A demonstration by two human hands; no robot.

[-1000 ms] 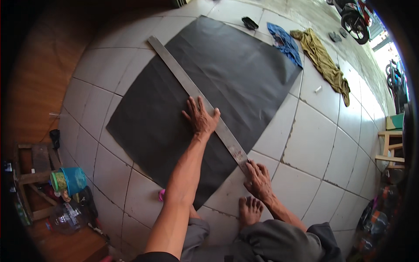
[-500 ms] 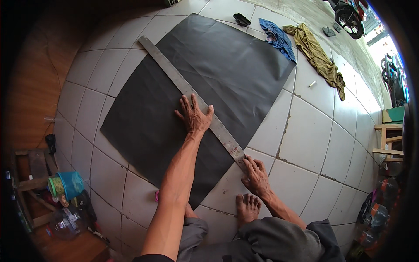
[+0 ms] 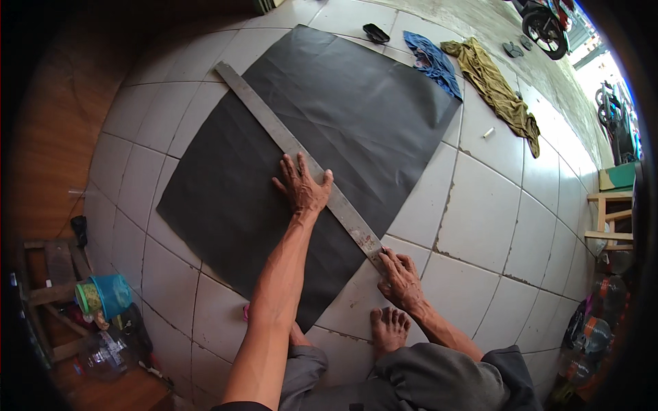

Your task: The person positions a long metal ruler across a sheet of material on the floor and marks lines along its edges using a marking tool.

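Observation:
A large sheet of black, leather-like material [image 3: 226, 171] lies flat on the tiled floor, faintly creased. Across it runs a long metal straightedge [image 3: 264, 116], slanting from the far left down to the near right; both its ends reach past the sheet. My left hand [image 3: 305, 188] presses on the straightedge near its middle, fingers spread, partly resting on the sheet. At the near end, just off the sheet's edge, my right hand [image 3: 403, 279] has its fingers curled around the straightedge's tip. Whether anything small is also in those fingers is hidden.
My bare foot [image 3: 390, 330] is beside the sheet's near corner. Blue cloth [image 3: 433, 61] and olive cloth [image 3: 497, 89] lie at the far right, near a small white cylinder [image 3: 489, 133]. To the left stand a wooden frame [image 3: 51, 294] and a blue container [image 3: 113, 294]; a wooden stool [image 3: 606, 216] is at right.
The view has shifted very slightly. Both hands stay where they were on the straightedge, and the sheet has not visibly moved.

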